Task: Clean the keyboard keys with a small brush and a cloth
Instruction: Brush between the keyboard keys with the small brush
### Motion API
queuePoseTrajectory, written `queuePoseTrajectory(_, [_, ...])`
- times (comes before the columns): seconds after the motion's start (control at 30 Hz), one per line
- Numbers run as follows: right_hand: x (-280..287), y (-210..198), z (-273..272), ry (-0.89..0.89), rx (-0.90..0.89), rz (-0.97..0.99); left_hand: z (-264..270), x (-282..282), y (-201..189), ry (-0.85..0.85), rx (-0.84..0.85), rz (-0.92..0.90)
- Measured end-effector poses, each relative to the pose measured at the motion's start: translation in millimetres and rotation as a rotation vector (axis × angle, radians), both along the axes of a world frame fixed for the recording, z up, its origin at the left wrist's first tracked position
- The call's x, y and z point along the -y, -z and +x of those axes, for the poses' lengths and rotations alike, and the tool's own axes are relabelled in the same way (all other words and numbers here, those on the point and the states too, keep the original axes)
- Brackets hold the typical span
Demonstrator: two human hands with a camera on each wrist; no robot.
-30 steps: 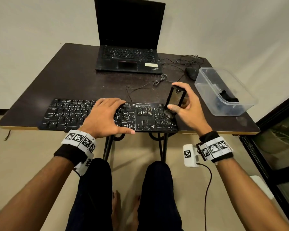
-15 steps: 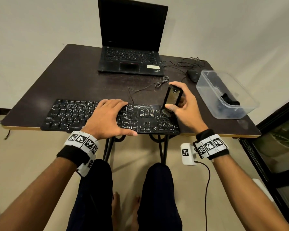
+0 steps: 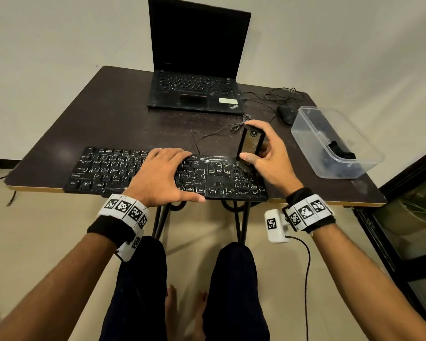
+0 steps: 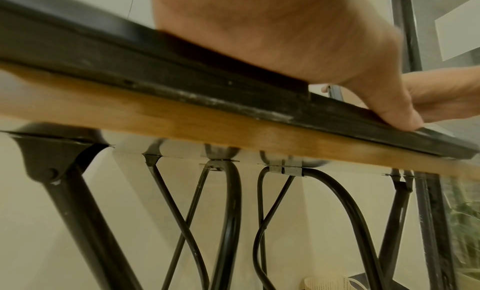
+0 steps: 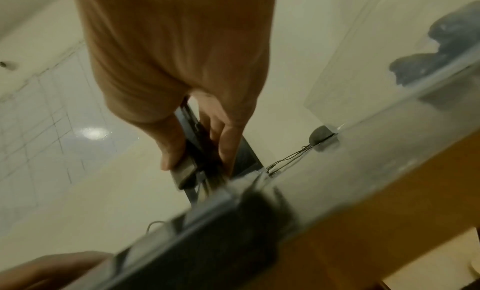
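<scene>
Left hand point(image 3: 158, 175) flat, fingers relaxed, pressing keyboard point(image 3: 108, 168) mid-frame at table point(image 3: 108, 119) front edge — right hand point(image 3: 268, 158) gripping brush point(image 3: 250, 145) upright, bristles on keyboard's right end, center-right.

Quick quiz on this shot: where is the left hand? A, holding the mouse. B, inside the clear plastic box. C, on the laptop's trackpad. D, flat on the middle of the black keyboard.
D: the left hand lies flat, fingers straight, on the middle of the keyboard, while the right hand holds the brush.
</scene>
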State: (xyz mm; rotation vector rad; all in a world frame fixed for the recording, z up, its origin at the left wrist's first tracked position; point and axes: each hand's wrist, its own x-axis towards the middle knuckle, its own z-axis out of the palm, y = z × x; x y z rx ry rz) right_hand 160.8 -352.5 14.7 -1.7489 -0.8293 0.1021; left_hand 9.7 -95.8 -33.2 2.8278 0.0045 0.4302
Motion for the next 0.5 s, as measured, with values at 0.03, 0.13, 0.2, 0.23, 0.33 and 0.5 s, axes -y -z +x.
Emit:
queuePoseTrajectory(0.03, [-2.9,1.5,-2.6,0.003,-0.015,0.014,-0.1,0.1,-0.1,0.002,-0.001,0.002])
queuePoseTrajectory(0.13, [-5.6,1.9,-2.5,-0.029,-0.051,0.013,-0.3,-0.4,0.6,-0.004,-0.002,0.007])
queuePoseTrajectory(0.2, [-4.8,0.4,-3.2,0.002,-0.051,0.021,0.0,-0.6,1.6,-0.008,-0.004,0.005])
queuePoseTrajectory(0.23, [-5.7,0.4,-5.2,0.023,-0.034,0.028,0.4,-0.5,1.6,-0.008,-0.004,0.007])
queuePoseTrajectory(0.33, [-8.9,1.2,-9.7,-0.029,-0.015,0.001,0.8,-0.4,1.1,-0.004,-0.007,0.009])
queuePoseTrajectory(0.5, [-9.3,-4.6,-9.3,-0.006,0.018,-0.025,-0.6,0.3,0.8,-0.004,0.009,0.0])
